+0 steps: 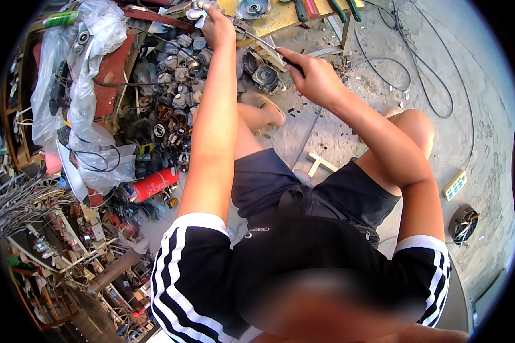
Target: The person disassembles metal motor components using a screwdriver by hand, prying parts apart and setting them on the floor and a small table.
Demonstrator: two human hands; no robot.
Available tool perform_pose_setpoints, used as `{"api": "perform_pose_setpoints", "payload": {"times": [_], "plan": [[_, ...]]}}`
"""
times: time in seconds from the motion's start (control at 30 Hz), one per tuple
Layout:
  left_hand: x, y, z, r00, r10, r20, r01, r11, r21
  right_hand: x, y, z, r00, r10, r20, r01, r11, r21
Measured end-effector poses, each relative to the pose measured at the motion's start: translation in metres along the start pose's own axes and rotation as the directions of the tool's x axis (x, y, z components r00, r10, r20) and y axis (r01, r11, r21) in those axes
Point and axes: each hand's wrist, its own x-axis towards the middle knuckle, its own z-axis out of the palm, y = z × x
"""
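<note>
Both my arms reach toward the far side. My left hand (218, 30) is closed around a small whitish metal part (199, 7) near the upper edge, and its exact kind is hard to make out. In my right hand (320, 80) is a screwdriver (260, 40) with a dark handle. Its thin shaft slants up and left toward my left hand; whether the tip touches the part is hidden. Just beyond the shaft lies a yellow wooden bench top (272, 26), holding a round motor housing (253, 7). A second square-framed motor piece (266, 77) sits below it on the floor.
Left of my legs is a heap of small motors (180, 74), beside plastic bags (100, 108) and a red cylinder (154, 184). Green-handled pliers (339, 10) lie on the bench. Cables (409, 63) loop across the concrete floor at right, near a power strip (455, 184).
</note>
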Motion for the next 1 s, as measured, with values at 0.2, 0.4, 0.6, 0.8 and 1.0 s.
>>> {"api": "perform_pose_setpoints", "payload": {"times": [0.2,0.4,0.6,0.8,1.0], "plan": [[-0.007,0.013,0.000,1.000,0.004,0.019,-0.007,0.984,0.178,-0.008,0.004,0.010,0.998,-0.023,-0.050,0.012,0.975,-0.220],[0.018,-0.018,-0.020,0.973,-0.001,0.231,-0.004,1.000,0.019,0.016,0.027,0.001,0.997,-0.076,0.021,0.068,0.964,0.257],[0.003,-0.016,-0.035,0.844,-0.372,0.388,0.347,0.928,0.134,0.019,0.019,-0.031,0.976,0.043,0.212,-0.108,0.945,0.309],[-0.006,-0.014,-0.052,0.837,-0.210,0.505,0.291,0.953,-0.086,0.010,0.013,-0.014,0.995,-0.059,0.081,0.036,0.965,0.258],[-0.024,0.034,-0.066,0.807,-0.106,0.581,0.491,0.666,-0.561,0.008,-0.017,-0.030,0.986,-0.165,0.030,0.165,0.986,-0.028]]}}
